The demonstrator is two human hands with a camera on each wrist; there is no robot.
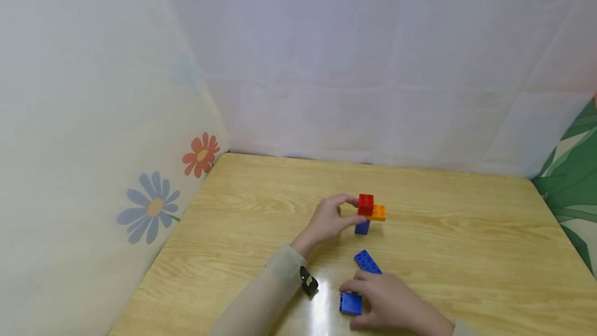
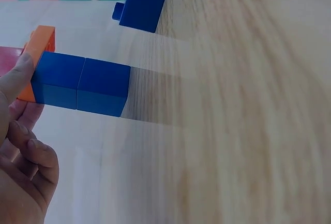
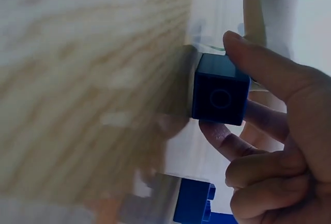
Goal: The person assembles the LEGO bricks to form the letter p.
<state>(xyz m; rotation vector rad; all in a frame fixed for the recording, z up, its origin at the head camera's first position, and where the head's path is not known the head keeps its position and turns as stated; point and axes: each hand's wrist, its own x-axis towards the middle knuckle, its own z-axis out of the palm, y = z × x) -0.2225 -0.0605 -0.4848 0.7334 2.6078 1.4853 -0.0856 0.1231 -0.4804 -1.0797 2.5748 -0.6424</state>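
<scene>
My left hand (image 1: 328, 221) grips the upper part of a small brick stack, its thumb across the orange brick (image 2: 41, 43). Two blue bricks (image 2: 80, 83) form the stack's upright base, standing on the table. A red brick (image 1: 366, 204) sits on the left part of the orange one, whose studs show to the right. Nearer the front, my right hand (image 1: 392, 302) holds a blue brick (image 3: 221, 92) between thumb and fingers. That brick lies on its side, studs facing left in the head view. Just beyond this hand lies a longer blue brick (image 1: 367, 262), studs up, partly covered by the fingers.
The wooden table (image 1: 466, 237) meets a pale cloth backdrop (image 1: 396, 66) at its far edge. A flower-printed panel (image 1: 154, 206) borders the left side, and green leaf print (image 1: 576, 170) the right. A small black device (image 1: 308, 281) sits at the left sleeve.
</scene>
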